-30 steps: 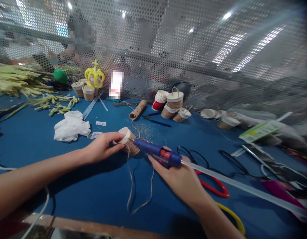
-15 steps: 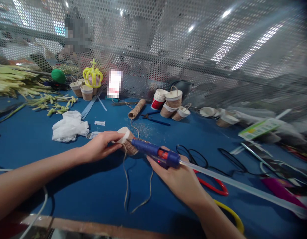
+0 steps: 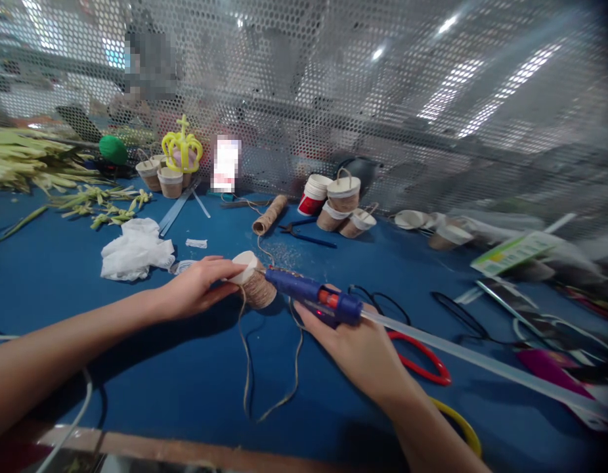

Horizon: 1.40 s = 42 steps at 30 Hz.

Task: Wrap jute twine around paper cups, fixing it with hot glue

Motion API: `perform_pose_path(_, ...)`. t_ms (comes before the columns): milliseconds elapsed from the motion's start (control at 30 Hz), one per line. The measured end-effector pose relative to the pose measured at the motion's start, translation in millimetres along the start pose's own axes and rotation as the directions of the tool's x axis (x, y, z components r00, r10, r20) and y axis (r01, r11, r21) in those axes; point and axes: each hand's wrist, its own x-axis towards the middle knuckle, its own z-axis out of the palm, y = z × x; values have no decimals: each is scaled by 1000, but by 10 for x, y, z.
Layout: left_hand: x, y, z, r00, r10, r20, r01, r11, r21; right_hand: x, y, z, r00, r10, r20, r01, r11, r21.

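Observation:
My left hand (image 3: 208,282) pinches the rim of a small paper cup (image 3: 257,289) wound with brown twine, tilted on the blue table. Wrapped around a blue hot glue gun (image 3: 304,289) is my right hand (image 3: 356,351). The gun's nozzle points at the cup's upper side near the white rim; whether it touches I cannot tell. A long clear glue stick (image 3: 446,355) sticks out of its back end. Loose twine (image 3: 247,368) hangs from the cup and loops over the table in front. Behind the cup lies a roll of twine (image 3: 270,215).
Pliers (image 3: 308,238) and several twine-wrapped cups (image 3: 343,194) stand toward the back. Crumpled white cloth (image 3: 136,249) lies left, near a yellow crown ornament (image 3: 182,151). Red-handled (image 3: 425,358) and yellow-handled tools lie by my right arm. A perforated metal screen (image 3: 284,98) closes off the back.
The glue gun has drawn slightly right and away from the cup, uncovering more of its twine-wrapped side. My left hand keeps its hold on the rim.

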Motion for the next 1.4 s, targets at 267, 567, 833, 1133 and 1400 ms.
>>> perform_pose_path(267, -1, -19, 11, 1000, 18, -10, -18, 1000, 3, -13, -56, -10, 999, 29, 23, -30, 999, 23)
perform_pose_path(567, -8, -29, 21, 1000, -12, -2, 12, 1000, 14, 108, -240, -72, 987, 154, 41, -159, 970, 186)
perform_pose_path(833, 5, -1, -2, 1000, -6, -10, 7, 1000, 15, 75, -219, -30, 995, 95, 34, -98, 991, 90)
perform_pose_path(1133, -7, -30, 9, 1000, 12, 15, -12, 1000, 18, -34, 106, 39, 988, -152, 33, 155, 959, -239)
perform_pose_path(1400, -37, -88, 42, 1000, 17, -5, -17, 999, 40, -42, 76, 27, 979, -194, 58, 203, 936, -289)
